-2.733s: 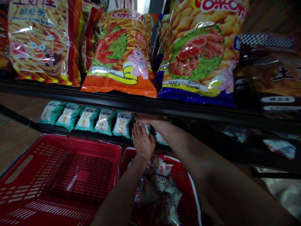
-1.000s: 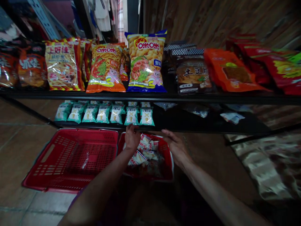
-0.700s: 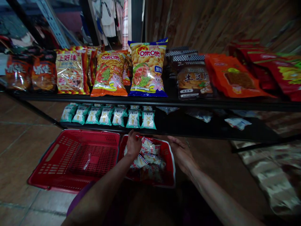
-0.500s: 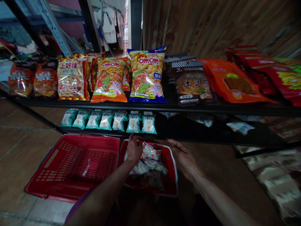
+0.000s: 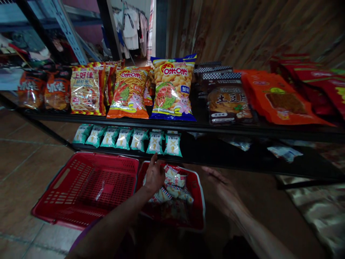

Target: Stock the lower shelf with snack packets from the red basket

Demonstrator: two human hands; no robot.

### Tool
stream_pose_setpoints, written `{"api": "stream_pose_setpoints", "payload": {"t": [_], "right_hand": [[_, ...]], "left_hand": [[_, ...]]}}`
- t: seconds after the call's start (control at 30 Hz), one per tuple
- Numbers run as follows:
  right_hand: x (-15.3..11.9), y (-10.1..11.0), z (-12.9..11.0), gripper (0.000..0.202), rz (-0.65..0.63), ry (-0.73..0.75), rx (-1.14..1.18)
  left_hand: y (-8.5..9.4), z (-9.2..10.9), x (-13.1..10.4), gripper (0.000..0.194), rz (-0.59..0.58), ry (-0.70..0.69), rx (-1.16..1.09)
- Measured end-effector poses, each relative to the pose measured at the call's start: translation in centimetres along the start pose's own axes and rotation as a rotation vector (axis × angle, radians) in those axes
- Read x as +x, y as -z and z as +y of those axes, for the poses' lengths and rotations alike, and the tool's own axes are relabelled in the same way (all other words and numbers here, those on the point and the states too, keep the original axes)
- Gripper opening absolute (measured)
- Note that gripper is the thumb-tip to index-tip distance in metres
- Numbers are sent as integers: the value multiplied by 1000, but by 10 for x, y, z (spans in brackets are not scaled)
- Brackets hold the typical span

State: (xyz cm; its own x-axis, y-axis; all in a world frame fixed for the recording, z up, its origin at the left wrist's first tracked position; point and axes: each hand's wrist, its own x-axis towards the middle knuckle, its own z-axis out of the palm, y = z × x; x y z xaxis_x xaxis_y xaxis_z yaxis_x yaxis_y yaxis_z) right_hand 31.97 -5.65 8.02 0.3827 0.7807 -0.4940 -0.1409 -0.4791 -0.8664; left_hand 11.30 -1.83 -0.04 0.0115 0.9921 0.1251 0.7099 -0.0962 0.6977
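Observation:
Over the left part of the right-hand red basket (image 5: 199,201) is my left hand (image 5: 155,175), fingers apart and nothing held. White snack packets (image 5: 175,180) lie in that basket beside it. My right hand (image 5: 222,189) hangs to the right of the basket, fingers stretched out and blurred, holding nothing. On the lower shelf (image 5: 205,149), just above my left hand, stands a row of small green-and-white packets (image 5: 138,140). The left-hand red basket (image 5: 107,183) holds only a small clear wrapper.
Large snack bags, among them a blue-and-yellow bag (image 5: 174,88) and brown bags (image 5: 229,97), line the upper shelf (image 5: 167,124). Its edge runs above both hands. Loose packets (image 5: 284,153) lie at the lower shelf's right. Clothes (image 5: 132,28) hang behind.
The view has shifted slightly, so shelves and bags appear a little further right. My right hand has moved slightly right and down from the basket; my left hand stays over it.

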Motion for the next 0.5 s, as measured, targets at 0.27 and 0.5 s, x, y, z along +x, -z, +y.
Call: {"api": "stream_pose_setpoints", "payload": {"t": [0.27, 0.5], "right_hand": [[1, -13, 11, 29, -40, 18, 0], [7, -16, 20, 33, -117, -30, 31]], "left_hand": [[34, -20, -2, 32, 66, -32, 58], [54, -39, -5, 34, 81, -68, 115]]}}
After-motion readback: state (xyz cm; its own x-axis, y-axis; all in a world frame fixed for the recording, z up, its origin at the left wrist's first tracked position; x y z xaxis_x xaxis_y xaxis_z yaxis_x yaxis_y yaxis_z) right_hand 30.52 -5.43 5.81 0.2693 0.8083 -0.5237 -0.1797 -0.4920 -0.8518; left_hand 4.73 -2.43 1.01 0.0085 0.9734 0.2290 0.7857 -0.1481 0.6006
